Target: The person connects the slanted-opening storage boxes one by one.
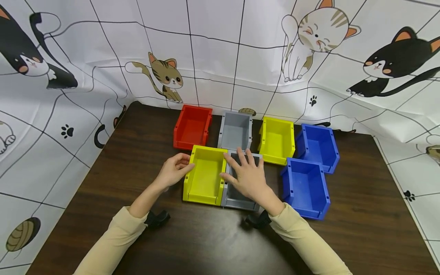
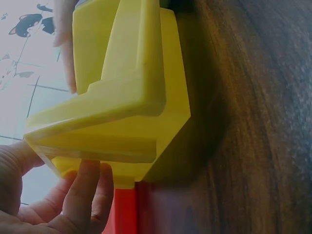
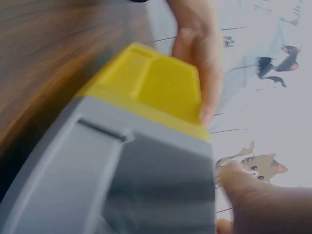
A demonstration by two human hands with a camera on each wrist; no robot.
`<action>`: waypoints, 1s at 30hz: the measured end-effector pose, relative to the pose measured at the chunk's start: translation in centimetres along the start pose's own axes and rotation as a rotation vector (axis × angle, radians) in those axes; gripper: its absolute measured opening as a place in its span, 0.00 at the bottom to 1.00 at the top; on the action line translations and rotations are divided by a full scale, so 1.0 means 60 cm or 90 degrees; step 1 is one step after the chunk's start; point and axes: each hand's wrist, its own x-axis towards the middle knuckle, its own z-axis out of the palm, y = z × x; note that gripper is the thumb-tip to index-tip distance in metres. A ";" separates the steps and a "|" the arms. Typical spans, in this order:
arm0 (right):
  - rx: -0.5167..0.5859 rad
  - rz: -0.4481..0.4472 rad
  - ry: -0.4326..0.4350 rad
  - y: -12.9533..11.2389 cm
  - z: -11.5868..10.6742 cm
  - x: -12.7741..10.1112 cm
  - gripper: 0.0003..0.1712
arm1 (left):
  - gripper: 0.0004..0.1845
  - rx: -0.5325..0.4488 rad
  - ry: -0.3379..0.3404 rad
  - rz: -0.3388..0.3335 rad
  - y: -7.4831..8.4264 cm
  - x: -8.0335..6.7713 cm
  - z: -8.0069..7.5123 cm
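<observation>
At far left the cloth (image 1: 73, 114) bears printed cats, paw prints and grid lines; it meets the left edge of the table (image 1: 113, 172), which slants outward toward the viewer. A wide strip of dark wood lies between that edge and the bins.

The left hand (image 1: 173, 170) pinches the left rim of the front yellow bin (image 1: 206, 175), thumb over the rim, fingers against the outer wall. This bin stands left of middle, its open top up. The red bin (image 1: 191, 126) is just behind it, near the back edge; whether they touch I cannot tell.

Next, the front gray bin (image 1: 240, 204) sits flush along the yellow bin's right side, with the back gray bin (image 1: 235, 130) behind. Over the front gray bin the right hand (image 1: 249, 175) has its fingers straight and splayed; I cannot tell if they touch it.

Farther right, past a narrow gap, come the back yellow bin (image 1: 276, 139), then the front blue bin (image 1: 305, 187) and back blue bin (image 1: 317, 145), close together and staggered. Broad wood runs from these to the right edge.
</observation>
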 end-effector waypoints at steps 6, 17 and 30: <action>0.052 -0.010 0.096 0.016 -0.021 -0.004 0.34 | 0.20 -0.004 -0.004 0.013 -0.002 0.001 0.002; 0.094 -0.019 0.269 0.053 -0.040 -0.015 0.29 | 0.19 -0.027 0.005 0.022 -0.002 0.000 0.003; 0.093 0.051 0.306 0.117 -0.050 -0.056 0.28 | 0.20 -0.011 0.006 -0.002 -0.004 0.004 0.006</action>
